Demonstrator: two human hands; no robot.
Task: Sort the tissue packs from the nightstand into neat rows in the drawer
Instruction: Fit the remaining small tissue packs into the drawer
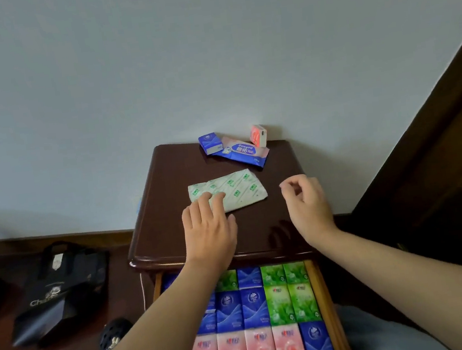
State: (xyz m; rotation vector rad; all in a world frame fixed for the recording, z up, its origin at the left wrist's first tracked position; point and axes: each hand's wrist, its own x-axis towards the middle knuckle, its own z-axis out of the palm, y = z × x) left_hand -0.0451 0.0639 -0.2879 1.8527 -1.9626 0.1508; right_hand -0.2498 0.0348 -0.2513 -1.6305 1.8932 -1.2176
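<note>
A white pack with green print point(237, 188) lies flat in the middle of the dark wooden nightstand point(156, 213). The fingertips of my left hand point(209, 230) rest on its near left corner, fingers spread. To its right hovers my right hand point(308, 206), loosely curled and holding nothing. At the back edge lie a small blue pack point(210, 143), a wide blue and pink wipes pack point(243, 151) and an upright pink pack point(258, 135). Below, the open drawer point(323, 294) holds rows of blue, green and pink packs.
A black paper bag point(58, 292) stands on the floor to the left, with a dark shoe point(114, 334) beside it. A dark wooden bed frame point(423, 136) rises on the right. The pale wall sits directly behind the nightstand.
</note>
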